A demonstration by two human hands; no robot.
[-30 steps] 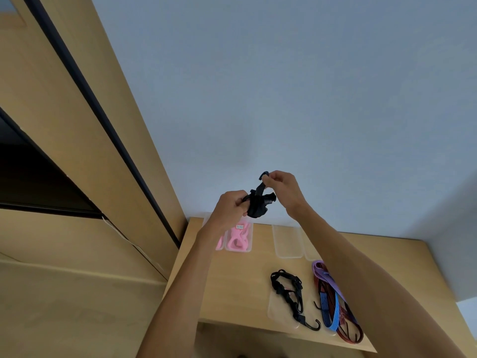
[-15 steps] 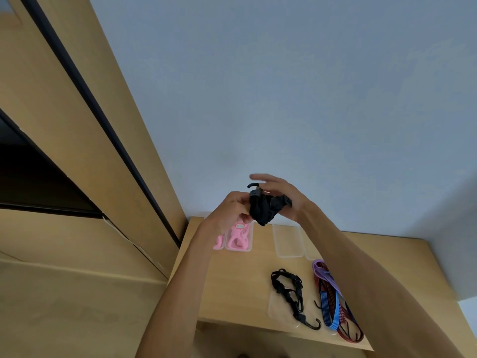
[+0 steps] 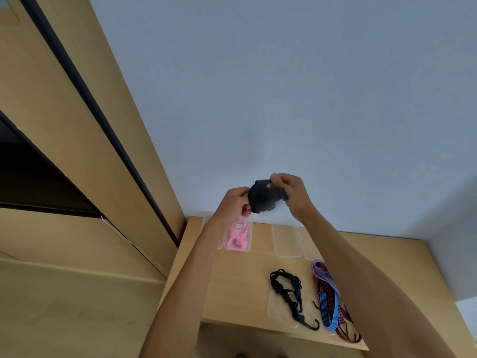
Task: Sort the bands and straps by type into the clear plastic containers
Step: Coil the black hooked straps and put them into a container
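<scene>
Bundled black strap [image 3: 263,196] sits raised above the far end of the wooden table [image 3: 232,285], gripped from both sides: the left hand [image 3: 236,204] pinches its left edge, the right hand [image 3: 291,193] closes on its right and top edge. Below, one clear container [image 3: 238,237] at the far left holds one pink band [image 3: 237,239]. Right of it stands one empty container [image 3: 287,241]. Near the front edge, one black hooked strap [image 3: 290,295] lies across a clear lid [image 3: 277,310]. Just to its right lie three cords together: purple band [image 3: 324,273], blue cord [image 3: 329,310], red cord [image 3: 347,325].
</scene>
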